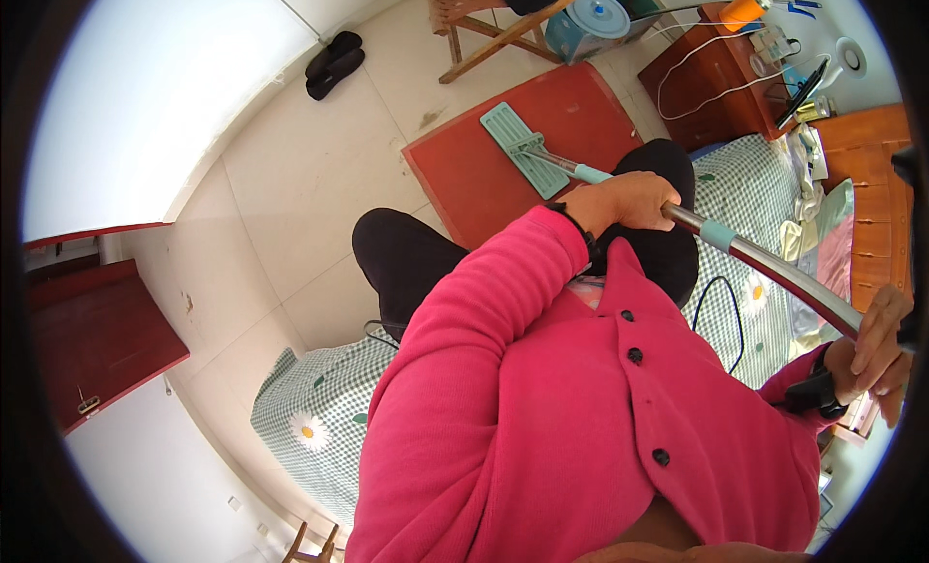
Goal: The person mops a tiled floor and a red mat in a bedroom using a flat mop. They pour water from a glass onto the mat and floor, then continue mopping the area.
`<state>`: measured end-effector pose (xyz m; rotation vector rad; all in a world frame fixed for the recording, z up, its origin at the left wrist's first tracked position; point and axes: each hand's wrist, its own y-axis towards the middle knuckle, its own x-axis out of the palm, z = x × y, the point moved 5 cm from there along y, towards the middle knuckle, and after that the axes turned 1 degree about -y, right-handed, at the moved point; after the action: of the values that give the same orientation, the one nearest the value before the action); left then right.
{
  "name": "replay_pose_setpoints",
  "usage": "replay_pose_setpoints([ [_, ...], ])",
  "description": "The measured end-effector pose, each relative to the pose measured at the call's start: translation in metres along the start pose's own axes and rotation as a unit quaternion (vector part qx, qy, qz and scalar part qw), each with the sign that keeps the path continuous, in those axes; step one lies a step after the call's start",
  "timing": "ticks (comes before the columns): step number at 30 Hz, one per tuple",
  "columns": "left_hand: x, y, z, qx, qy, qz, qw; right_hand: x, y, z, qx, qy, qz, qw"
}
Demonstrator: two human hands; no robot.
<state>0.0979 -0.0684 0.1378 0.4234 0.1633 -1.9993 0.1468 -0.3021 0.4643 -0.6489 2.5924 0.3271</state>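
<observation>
A flat mop slants across the view, with a silver pole (795, 281) and mint-green collars. Its mint-green slotted plate (524, 150) rests over a red panel (581, 103), and no cloth shows on the side I see. My left hand (637, 201) is wrapped around the pole, not far above the plate. At the pole's upper end, near the right rim, my right hand (871, 355) curls loosely on it with some fingers fairly straight. Pink sleeves cover both my arms, and there is a dark band at each wrist. My knees, in black trousers, lie on either side of the lower pole.
Beneath me is a bed with a green checked cover (329, 403). A red-brown cabinet (702, 89) carries cables, an orange bottle and a small fan. Beyond the panel stand a wooden folding chair (498, 35) and a blue lidded bucket (592, 26). Black shoes (335, 67) lie by the wall.
</observation>
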Motion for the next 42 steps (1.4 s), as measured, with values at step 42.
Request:
replay_pose_setpoints([
  [42,-0.059,-0.071,-0.047,-0.107,0.103,0.21,0.966,0.006,0.096,0.022,-0.168,0.019,0.29,0.942],
])
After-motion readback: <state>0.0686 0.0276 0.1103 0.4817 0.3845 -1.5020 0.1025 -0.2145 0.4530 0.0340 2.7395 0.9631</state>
